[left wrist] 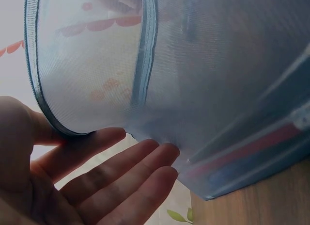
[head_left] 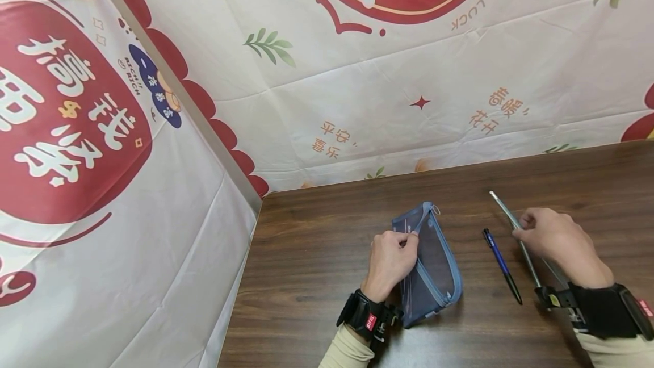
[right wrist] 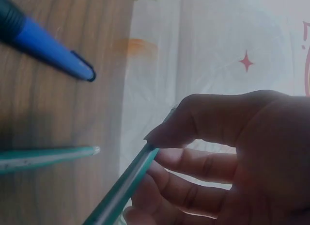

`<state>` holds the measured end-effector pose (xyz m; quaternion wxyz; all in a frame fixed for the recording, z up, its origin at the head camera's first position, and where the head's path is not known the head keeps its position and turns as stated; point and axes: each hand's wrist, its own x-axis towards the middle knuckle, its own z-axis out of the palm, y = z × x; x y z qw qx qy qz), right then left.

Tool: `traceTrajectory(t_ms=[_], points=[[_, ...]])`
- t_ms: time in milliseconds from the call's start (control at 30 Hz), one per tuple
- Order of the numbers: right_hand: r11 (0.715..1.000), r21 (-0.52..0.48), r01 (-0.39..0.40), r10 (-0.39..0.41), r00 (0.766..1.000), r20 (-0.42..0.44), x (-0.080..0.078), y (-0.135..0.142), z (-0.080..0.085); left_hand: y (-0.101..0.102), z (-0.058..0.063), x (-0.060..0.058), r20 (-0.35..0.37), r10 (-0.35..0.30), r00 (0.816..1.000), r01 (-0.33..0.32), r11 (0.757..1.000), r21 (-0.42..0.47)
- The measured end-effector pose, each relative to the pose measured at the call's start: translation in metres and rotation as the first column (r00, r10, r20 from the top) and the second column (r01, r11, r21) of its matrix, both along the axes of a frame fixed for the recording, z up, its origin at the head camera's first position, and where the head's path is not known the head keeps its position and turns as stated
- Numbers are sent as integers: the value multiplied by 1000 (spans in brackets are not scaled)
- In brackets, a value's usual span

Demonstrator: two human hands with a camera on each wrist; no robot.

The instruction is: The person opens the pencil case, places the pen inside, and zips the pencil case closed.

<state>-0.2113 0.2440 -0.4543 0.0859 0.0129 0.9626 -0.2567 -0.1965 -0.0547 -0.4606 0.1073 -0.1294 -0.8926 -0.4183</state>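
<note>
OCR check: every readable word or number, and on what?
"RICH!! RICH": left cloth
"LUCK": back cloth
"OOD" (start cut off): back cloth
"平安喜乐": back cloth
"春暖花开": back cloth
Too small or unclear: left cloth's red circle and blue label; wrist straps' red tags.
Nothing legible: pouch, pen, held green rod.

This is a work corner, whether home or office cannot be told: a wood-grain counter [head_left: 311, 260] with a pouch [head_left: 434, 266] and pen [head_left: 502, 266] meets a back cloth [head_left: 378, 84] and a side cloth [head_left: 153, 237], both printed with Chinese lettering.
</note>
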Motion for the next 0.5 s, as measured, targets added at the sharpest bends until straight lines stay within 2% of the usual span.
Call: traceTrajectory(t_ms=[500], points=[[993,-30,-114,109,986,-128,1,-14,5,-1,2,1,-3,8,1000,-8,1000,-2]])
